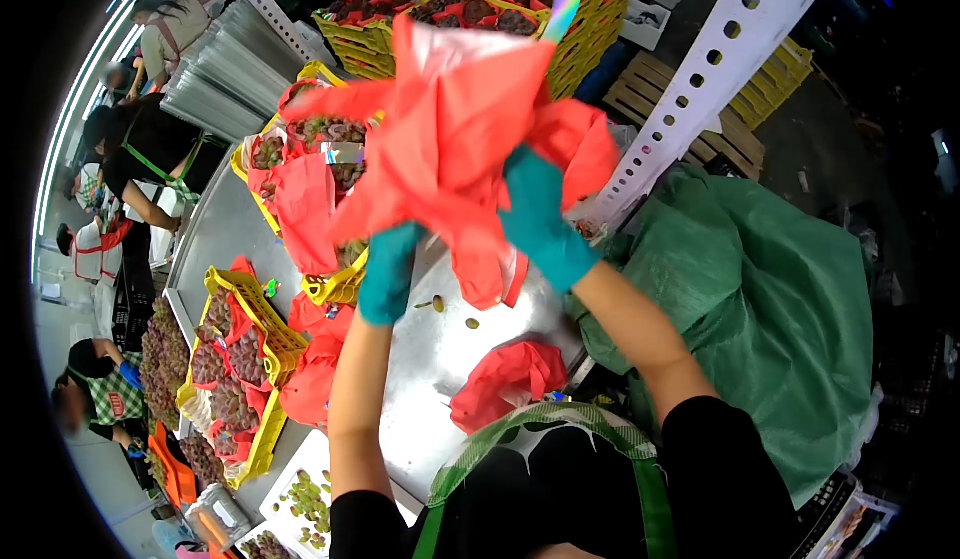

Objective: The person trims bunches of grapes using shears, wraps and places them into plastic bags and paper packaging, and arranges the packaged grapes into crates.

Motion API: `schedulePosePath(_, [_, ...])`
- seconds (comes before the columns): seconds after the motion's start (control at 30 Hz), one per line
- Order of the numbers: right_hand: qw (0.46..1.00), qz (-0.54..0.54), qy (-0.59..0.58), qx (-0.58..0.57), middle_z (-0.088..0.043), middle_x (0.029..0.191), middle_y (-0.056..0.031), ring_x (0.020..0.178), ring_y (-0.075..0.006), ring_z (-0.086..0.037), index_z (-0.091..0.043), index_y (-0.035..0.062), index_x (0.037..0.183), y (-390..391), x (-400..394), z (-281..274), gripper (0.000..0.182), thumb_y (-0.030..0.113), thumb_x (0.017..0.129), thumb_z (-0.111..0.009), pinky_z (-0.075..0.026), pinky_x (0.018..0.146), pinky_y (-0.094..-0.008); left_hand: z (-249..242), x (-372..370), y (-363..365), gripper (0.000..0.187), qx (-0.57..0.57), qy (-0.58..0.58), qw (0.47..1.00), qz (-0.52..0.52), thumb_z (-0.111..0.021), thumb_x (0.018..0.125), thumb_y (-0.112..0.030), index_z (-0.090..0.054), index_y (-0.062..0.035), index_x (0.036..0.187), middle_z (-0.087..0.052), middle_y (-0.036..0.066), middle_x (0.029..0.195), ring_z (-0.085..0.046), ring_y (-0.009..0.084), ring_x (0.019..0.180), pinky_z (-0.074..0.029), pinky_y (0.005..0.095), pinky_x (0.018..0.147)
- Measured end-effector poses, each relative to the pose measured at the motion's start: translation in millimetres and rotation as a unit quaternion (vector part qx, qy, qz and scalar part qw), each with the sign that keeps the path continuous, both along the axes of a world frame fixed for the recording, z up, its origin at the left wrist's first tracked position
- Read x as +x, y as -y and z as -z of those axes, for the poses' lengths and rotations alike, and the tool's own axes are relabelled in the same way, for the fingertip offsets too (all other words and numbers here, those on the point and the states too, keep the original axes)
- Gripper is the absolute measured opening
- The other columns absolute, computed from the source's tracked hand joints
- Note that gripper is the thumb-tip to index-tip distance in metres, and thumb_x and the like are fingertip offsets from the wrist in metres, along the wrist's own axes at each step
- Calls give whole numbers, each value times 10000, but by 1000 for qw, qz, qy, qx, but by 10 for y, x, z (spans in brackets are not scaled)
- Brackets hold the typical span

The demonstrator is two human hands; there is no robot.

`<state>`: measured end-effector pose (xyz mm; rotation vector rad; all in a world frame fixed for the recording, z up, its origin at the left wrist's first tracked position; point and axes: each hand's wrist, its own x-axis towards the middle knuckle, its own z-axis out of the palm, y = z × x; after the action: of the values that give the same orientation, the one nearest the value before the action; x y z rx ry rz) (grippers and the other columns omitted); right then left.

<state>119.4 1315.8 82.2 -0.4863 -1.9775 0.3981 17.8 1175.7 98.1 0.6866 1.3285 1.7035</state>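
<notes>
A bunched mass of red paper wrapping [450, 129], slightly blurred, is held up above the metal table. My left hand [390, 274], in a teal glove, grips its lower left side; the fingertips are behind the paper. Also gloved in teal, my right hand [540, 219] is closed on the paper's right side. Whether anything lies inside the folds is hidden. Below, a crumpled red wrapper [510, 384] rests near the table edge, and a loose grape [472, 324] lies on the metal. Left of my hands, a yellow crate [345, 284] holds grape bunches in red paper.
Another yellow crate [265, 439] of grapes stands at the left, near a white tray [285, 509] with loose green grapes. A perforated white post [690, 89] and green sheeting [750, 309] are on the right. Stacked yellow crates [590, 49] stand behind. Several co-workers are at the far left.
</notes>
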Motion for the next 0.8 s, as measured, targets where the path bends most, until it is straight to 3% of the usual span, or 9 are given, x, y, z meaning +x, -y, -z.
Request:
schedulePosePath(0.07, [996, 77, -35, 17, -534, 944, -149, 769, -327, -542, -507, 56, 983, -283, -139, -30, 462, 192, 565, -650, -446, 585, -388, -156, 37, -543, 308, 131, -54, 988, -58, -529, 731, -63, -518, -5, 1034, -549, 62, 986, -521, 162, 901, -410, 305, 795])
schedulePosePath(0.13, [984, 157, 56, -67, -552, 902, -146, 736, -323, -555, -527, 67, 921, -681, -141, 27, 414, 254, 576, -660, -457, 575, -385, 306, -270, -1117, 314, 154, -312, 924, -161, -545, 714, -53, -515, -19, 1025, -543, 88, 968, -525, 205, 891, -420, 319, 769])
schedulePosePath(0.23, [898, 307, 224, -224, -547, 989, -157, 778, -334, -574, -512, 75, 1010, -1118, -175, 474, 447, 347, 670, -613, -470, 625, -418, 758, -513, -1485, 401, 11, -483, 859, -167, -587, 672, -25, -486, -23, 1060, -533, 140, 988, -522, 243, 927, -410, 315, 812])
schedulePosePath(0.33, [824, 346, 319, -316, -580, 992, -143, 857, -313, -580, -526, 124, 1059, -1365, -69, 1317, 377, 369, 776, -478, -472, 679, -410, 1384, -668, -2075, 495, 107, -652, 745, -93, -575, 639, 2, -446, -55, 1114, -517, 172, 1016, -489, 297, 980, -394, 304, 838])
schedulePosePath(0.53, [775, 99, 582, -225, -584, 1017, -117, 918, -271, -572, -618, 140, 936, -1915, -138, 1995, 321, 376, 781, -467, -465, 730, -402, 1827, -691, -2873, 509, -288, -810, 511, -25, -442, 808, -174, -289, -126, 1291, -373, 159, 1264, -418, 366, 1075, -333, 495, 873])
schedulePosePath(0.57, [759, 73, 598, -248, -571, 1036, -126, 938, -285, -557, -614, 135, 956, -1917, -151, 2056, 340, 386, 775, -472, -443, 774, -405, 1927, -700, -3013, 425, -372, -808, 457, -22, -323, 870, -229, -331, -133, 1284, -302, 144, 1323, -424, 347, 1083, -281, 570, 870])
schedulePosePath(0.67, [754, 9, 598, -273, -563, 1055, -128, 949, -308, -544, -564, 120, 1053, -1937, -320, 2558, 388, 359, 779, -431, -414, 820, -393, 2000, -761, -3092, 422, -474, -713, 503, 117, -413, 811, -163, -403, -95, 1227, -498, 158, 1146, -489, 333, 1040, -309, 614, 790])
schedulePosePath(0.7, [760, -13, 589, -274, -566, 1055, -125, 944, -312, -545, -541, 114, 1093, -1943, -369, 2862, 405, 341, 785, -408, -411, 821, -385, 1661, -795, -3002, 269, -442, -687, 550, 176, -424, 801, -155, -528, -91, 1041, -623, 123, 855, -608, 303, 748, -411, 541, 662])
schedulePosePath(0.8, [737, -32, 615, -277, -563, 1053, -129, 936, -304, -546, -537, 104, 1090, -2030, -589, 2981, 400, 336, 788, -413, -413, 812, -381, 2134, -798, -3068, 142, -301, -653, 692, -63, -425, 789, -137, -520, -85, 881, -608, 93, 619, -595, 290, 556, -447, 449, 537])
